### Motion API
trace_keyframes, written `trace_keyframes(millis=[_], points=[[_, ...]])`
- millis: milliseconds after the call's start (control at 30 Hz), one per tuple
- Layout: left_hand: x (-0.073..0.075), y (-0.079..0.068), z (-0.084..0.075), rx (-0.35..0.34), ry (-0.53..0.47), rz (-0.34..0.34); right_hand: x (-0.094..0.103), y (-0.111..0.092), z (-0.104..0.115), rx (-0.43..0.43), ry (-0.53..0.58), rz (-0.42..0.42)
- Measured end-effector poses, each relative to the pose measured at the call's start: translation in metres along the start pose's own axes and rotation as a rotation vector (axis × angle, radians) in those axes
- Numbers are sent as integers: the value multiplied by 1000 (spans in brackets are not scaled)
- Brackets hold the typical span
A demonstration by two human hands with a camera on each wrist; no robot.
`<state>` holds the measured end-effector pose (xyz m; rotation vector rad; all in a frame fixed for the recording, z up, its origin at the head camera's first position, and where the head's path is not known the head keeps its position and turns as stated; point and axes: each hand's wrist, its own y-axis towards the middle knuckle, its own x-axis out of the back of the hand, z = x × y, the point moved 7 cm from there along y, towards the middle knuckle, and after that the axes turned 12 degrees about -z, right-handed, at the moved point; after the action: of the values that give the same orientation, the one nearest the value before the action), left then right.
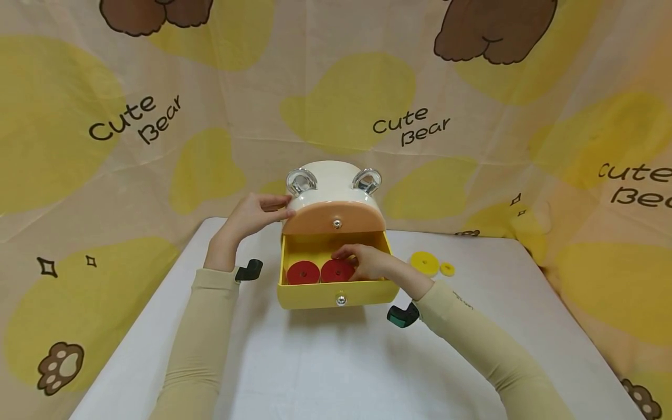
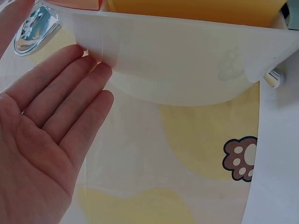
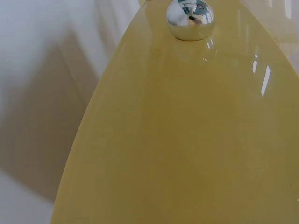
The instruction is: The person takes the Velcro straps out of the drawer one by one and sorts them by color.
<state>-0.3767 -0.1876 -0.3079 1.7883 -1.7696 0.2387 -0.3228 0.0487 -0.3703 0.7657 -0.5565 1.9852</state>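
Note:
A white box with rounded top (image 1: 333, 182) and silver ear-like rings stands on the table, its yellow lower drawer (image 1: 310, 296) pulled out. Inside that drawer lie two round red discs side by side, a left one (image 1: 296, 274) and a right one (image 1: 329, 274). My right hand (image 1: 370, 262) reaches over the drawer front and grips the right red disc between thumb and fingers. With straight fingers, my left hand (image 1: 249, 219) touches the box's left side near the ear; its palm shows in the left wrist view. The right wrist view shows only the drawer front (image 3: 187, 130) and its silver knob (image 3: 190, 19).
Above the pulled-out drawer is an orange drawer front (image 1: 315, 219), closed. A larger yellow disc (image 1: 424, 256) and a small yellow ring (image 1: 447, 264) lie on the white table (image 1: 325, 373) to the right. A bear-print cloth (image 1: 336, 105) hangs behind.

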Motion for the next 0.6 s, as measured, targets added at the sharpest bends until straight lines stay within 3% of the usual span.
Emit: trace_keyframes(millis=[233, 600], points=[[0, 0, 1, 3, 11, -3, 0, 0, 7, 121, -139, -27], [0, 0, 0, 0, 7, -6, 10, -1, 3, 51, -38, -113]])
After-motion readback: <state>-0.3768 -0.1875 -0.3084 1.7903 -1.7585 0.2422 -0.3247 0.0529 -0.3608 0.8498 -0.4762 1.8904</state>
